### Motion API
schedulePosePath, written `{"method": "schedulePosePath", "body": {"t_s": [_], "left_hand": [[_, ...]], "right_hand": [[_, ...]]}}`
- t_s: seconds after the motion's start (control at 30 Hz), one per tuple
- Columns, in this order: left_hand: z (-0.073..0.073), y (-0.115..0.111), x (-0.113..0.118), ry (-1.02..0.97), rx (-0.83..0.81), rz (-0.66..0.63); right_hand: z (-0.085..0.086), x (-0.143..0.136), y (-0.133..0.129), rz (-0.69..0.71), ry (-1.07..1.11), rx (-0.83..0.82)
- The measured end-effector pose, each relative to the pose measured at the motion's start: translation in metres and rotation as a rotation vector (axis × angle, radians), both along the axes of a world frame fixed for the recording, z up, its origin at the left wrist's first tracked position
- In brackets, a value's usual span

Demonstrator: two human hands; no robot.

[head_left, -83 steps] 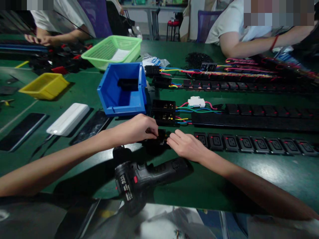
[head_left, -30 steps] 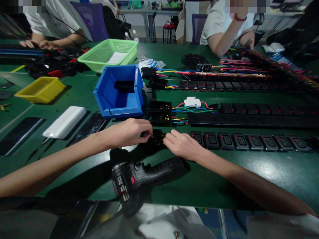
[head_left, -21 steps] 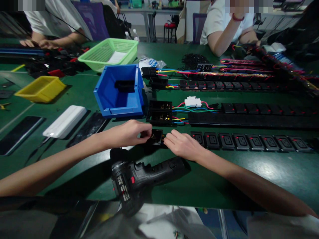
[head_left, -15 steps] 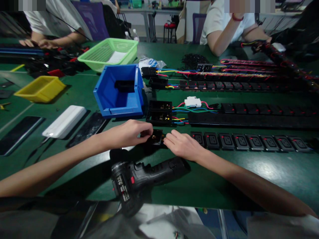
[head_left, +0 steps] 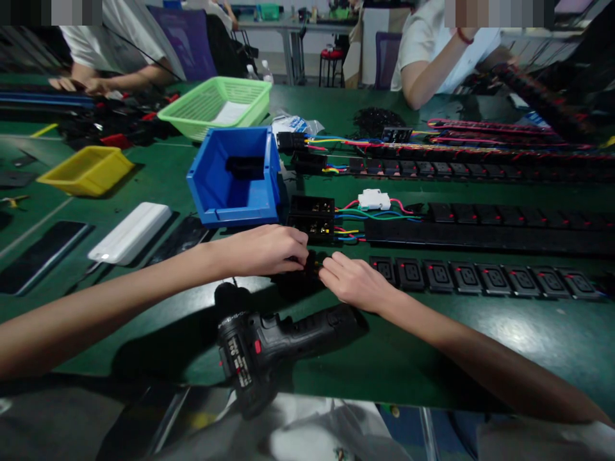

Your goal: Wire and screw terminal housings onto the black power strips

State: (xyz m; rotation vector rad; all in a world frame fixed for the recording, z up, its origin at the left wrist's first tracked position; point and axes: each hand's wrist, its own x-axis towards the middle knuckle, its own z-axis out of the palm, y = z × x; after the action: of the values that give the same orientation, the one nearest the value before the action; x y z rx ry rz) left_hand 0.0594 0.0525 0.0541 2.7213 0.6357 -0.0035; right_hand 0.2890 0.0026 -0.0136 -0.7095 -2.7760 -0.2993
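Note:
My left hand (head_left: 281, 251) is closed, its fingertips bent down over a small black plastic box (head_left: 312, 262) and hiding most of it. Whatever lies in those fingertips is hidden. From the other side my right hand (head_left: 353, 280) pinches at the box's right end, where short wires come out; its fingertips seem to be on these wires, which barely show. A row of black power sockets (head_left: 466, 276) runs rightward from beside my right hand. Below both hands a black cordless drill (head_left: 269, 346) lies on its side near the table's front edge.
Behind my hands lie wired socket strips (head_left: 480, 232), open black boxes (head_left: 312, 216) and a white connector (head_left: 374, 199). Left stand a blue bin (head_left: 235, 214), green basket (head_left: 192, 125) and yellow tray (head_left: 86, 169), with a white power bank (head_left: 129, 234) and phone (head_left: 43, 256). Two people sit opposite.
My left hand has shifted right, over the black box, covering more of it. My right hand stays almost in place. Across the table, a co-worker's dark wired strip has moved.

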Motion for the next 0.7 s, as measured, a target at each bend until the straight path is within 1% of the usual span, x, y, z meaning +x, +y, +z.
{"method": "schedulePosePath", "body": {"t_s": [0.17, 0.3, 0.43, 0.57, 0.7], "left_hand": [[0.004, -0.002, 0.007, 0.088, -0.042, 0.073], [0.007, -0.005, 0.008, 0.089, -0.004, 0.058], [0.007, -0.006, 0.001, 0.069, -0.017, 0.035], [0.002, -0.008, -0.011, 0.048, -0.038, 0.106], [-0.005, -0.013, -0.019, -0.002, -0.057, 0.156]], "right_hand": [[0.0, -0.001, 0.0, -0.001, -0.004, -0.005], [0.0, 0.0, 0.0, 0.0, 0.002, -0.005], [-0.002, 0.0, 0.0, -0.004, 0.022, 0.0], [-0.004, -0.001, 0.001, -0.005, 0.051, 0.015], [-0.005, -0.001, 0.002, 0.006, 0.065, 0.028]]}}
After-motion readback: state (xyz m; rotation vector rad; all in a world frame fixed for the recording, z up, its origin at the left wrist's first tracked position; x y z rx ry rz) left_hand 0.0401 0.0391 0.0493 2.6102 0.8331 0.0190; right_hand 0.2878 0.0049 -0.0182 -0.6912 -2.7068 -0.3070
